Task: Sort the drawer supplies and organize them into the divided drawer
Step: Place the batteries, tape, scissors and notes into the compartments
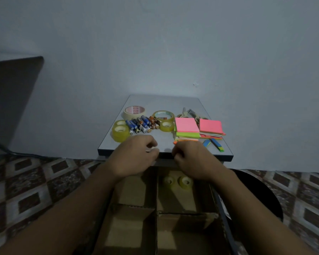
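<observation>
The left hand [134,157] and right hand [191,160] are at the worktop's [164,102] near edge, fingers [151,144] curled; whether they pinch anything, I cannot tell. Batteries [142,124] lie just beyond the left fingers, apart from them.

Likely a home room, patterned tile floor [26,183], plain painted wall [155,52], small grey table [164,102], cardboard-divided drawer [136,208]

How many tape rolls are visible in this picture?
7. Five on the table: a beige roll, a wide yellow roll, a small roll beside it, two left rolls. Two drawer rolls in the drawer's far right compartment. Some may be hidden.
</observation>
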`<state>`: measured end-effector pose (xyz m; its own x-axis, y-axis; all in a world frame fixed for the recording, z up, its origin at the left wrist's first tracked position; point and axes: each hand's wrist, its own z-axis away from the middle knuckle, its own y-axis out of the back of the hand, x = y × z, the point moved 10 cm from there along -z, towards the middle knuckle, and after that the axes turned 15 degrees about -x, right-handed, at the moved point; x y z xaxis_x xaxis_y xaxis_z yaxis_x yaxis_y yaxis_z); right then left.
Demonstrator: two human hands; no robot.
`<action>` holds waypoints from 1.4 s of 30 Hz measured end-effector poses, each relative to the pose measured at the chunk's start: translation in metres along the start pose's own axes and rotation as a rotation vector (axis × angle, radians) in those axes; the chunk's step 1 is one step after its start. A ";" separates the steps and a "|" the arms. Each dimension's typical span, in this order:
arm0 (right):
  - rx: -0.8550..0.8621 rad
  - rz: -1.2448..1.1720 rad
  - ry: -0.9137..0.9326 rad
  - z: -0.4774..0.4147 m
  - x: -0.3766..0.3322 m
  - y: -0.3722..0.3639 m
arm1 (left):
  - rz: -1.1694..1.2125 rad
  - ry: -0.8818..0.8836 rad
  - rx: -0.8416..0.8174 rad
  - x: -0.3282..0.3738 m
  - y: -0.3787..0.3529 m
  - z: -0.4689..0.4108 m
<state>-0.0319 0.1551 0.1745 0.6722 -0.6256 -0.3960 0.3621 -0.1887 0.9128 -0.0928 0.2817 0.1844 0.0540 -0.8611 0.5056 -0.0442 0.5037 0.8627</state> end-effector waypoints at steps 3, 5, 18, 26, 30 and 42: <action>0.064 -0.011 0.020 -0.015 -0.008 0.024 | -0.014 0.038 0.074 -0.011 0.024 -0.008; 0.094 0.004 0.029 -0.025 -0.012 0.037 | -0.044 0.053 0.106 -0.016 0.039 -0.014; 0.053 0.097 -0.001 -0.121 -0.008 0.064 | -0.179 0.234 0.042 -0.069 0.086 -0.071; -0.014 0.140 0.025 -0.175 -0.006 0.057 | -0.156 0.272 -0.086 -0.093 0.077 -0.097; -0.076 0.181 0.039 -0.191 -0.011 0.048 | -0.201 0.284 -0.084 -0.094 0.077 -0.104; -0.186 0.234 0.026 -0.208 -0.011 0.037 | -0.175 0.295 -0.135 -0.107 0.068 -0.115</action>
<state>0.1085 0.3130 0.1920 0.7667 -0.6157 -0.1818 0.3060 0.1015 0.9466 0.0128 0.4163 0.1901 0.3356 -0.8879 0.3148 0.1218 0.3722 0.9201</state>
